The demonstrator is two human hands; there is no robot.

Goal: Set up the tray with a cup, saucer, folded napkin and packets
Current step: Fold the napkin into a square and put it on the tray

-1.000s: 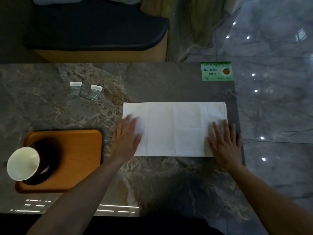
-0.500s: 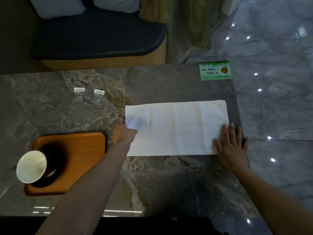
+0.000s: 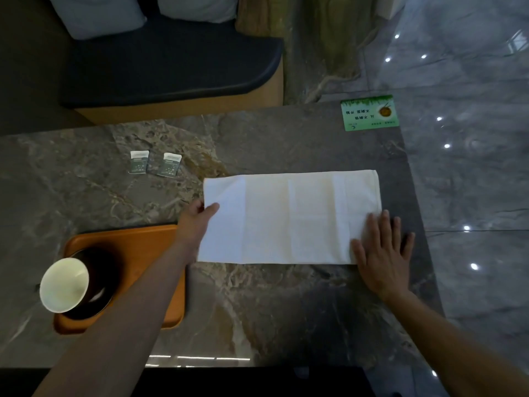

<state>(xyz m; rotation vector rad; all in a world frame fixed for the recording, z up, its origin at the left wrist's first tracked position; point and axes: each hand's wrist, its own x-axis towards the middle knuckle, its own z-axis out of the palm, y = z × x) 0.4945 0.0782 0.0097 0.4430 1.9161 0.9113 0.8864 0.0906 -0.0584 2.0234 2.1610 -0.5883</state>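
Curled from its earlier flat press, the left hand (image 3: 197,222) is now seen pinching the left edge of the white napkin (image 3: 289,219), apparently for another fold. The right hand (image 3: 382,253), fingers spread, is pressed flat on the right end as an anchor, beside the tray (image 3: 148,242) holding cup (image 3: 64,285) and saucer (image 3: 100,282); packets (image 3: 154,166) are left on the table (image 3: 257,310).

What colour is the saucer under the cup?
Dark, near black saucer, seen in the head view.

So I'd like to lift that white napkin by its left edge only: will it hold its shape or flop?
Probably flop. The napkin lies flat with soft creases, so it looks like thin cloth or paper. The left hand pinches one edge; the rest would likely sag. The right hand pressing it suggests it slides easily on the polished table.
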